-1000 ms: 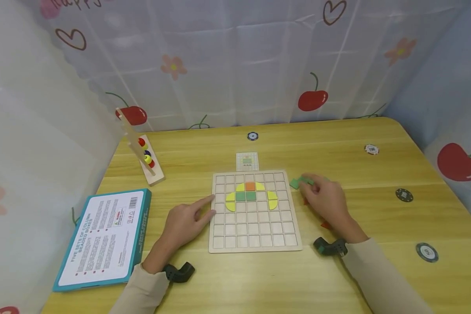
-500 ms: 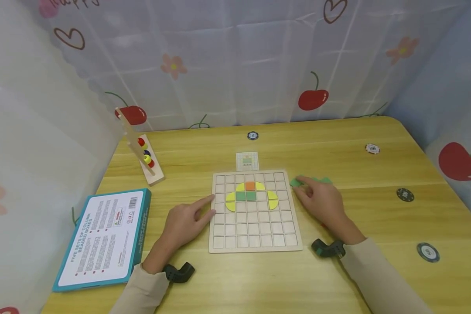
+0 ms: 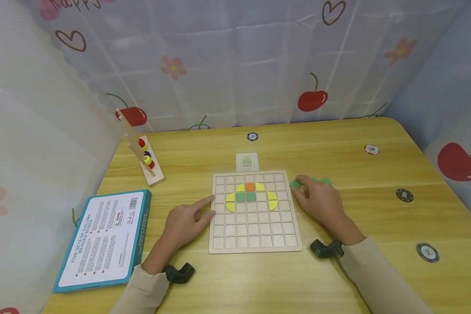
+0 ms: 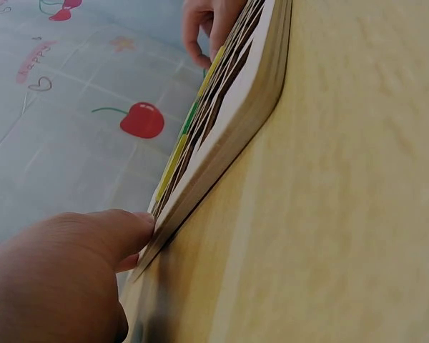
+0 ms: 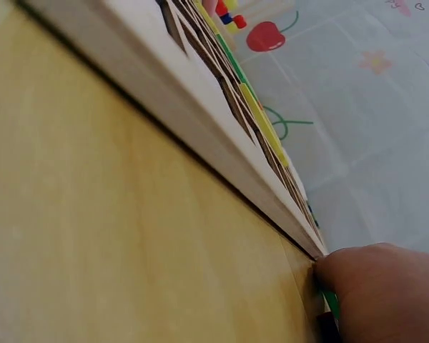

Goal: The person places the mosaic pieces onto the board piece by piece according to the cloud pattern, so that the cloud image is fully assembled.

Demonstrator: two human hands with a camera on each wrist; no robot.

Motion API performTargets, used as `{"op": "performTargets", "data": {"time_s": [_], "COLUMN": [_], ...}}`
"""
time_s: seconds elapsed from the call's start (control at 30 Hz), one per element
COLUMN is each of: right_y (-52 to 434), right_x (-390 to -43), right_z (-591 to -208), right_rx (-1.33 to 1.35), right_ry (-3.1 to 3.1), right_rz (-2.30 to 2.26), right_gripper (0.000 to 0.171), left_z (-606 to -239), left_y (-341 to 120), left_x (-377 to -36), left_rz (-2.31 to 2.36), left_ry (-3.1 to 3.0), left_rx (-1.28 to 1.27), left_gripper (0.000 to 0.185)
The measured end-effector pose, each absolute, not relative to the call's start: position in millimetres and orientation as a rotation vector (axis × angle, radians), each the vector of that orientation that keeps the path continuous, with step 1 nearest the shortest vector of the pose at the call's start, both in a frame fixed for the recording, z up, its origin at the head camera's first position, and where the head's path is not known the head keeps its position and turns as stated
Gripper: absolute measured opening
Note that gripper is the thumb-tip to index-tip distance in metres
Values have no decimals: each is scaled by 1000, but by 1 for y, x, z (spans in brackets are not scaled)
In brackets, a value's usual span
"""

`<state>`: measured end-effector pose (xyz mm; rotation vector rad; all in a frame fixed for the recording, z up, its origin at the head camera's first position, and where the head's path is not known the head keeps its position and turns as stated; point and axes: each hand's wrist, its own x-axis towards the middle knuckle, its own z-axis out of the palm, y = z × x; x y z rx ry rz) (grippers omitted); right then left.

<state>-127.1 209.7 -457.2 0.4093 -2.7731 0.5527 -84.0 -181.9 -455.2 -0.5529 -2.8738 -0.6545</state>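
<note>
Cherry-printed curtains hang round a yellow wooden worktop (image 3: pixel 337 144). At its centre lies a pale wooden grid board (image 3: pixel 254 231), square, with shallow square cells. Flat coloured tiles fill some upper cells: an orange square (image 3: pixel 250 186) flanked by yellow curved pieces (image 3: pixel 230 202), and two green squares (image 3: pixel 245 196) below it, with yellow quarter-rounds at either end.

At the board's 3 o'clock corner, toward the far edge, lie loose green pieces (image 3: pixel 325 180) on the worktop. The right hand (image 3: pixel 319 202) rests over them, its fingers curled and its fingertips at a green piece (image 3: pixel 295 184) just beside the board's edge; whether they actually pinch it I cannot tell. The left hand (image 3: pixel 186 220) lies at the board's 9 o'clock side, fingers relaxed, the forefinger stretched out and touching the board's edge.

At 12 o'clock from the board sits a small pattern card (image 3: pixel 247 161). At 10 o'clock stands a wooden bead rack (image 3: pixel 139 150) with red, yellow and blue beads; at 8 o'clock lies a teal-edged box (image 3: pixel 104 237). Round chips (image 3: pixel 404 195) are scattered at 3 o'clock.
</note>
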Motion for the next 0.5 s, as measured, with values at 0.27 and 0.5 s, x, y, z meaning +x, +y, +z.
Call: {"op": "performTargets", "data": {"time_s": [0.27,0.5], "right_y": [208,207], "right_x": [-127,-127], "right_z": [-455,-457], "right_rx": [348,360], "right_ry": [-2812,-2807], "right_rz": [555,556], "right_gripper": [37,35], "left_z": [-457,-455], "left_y": [-181,-181], "left_x": [-85,-84], "left_rz": [-637,-643], "left_ry": [-2871,-2879], "left_rx": [-549,-545], "left_gripper": [43,43]}}
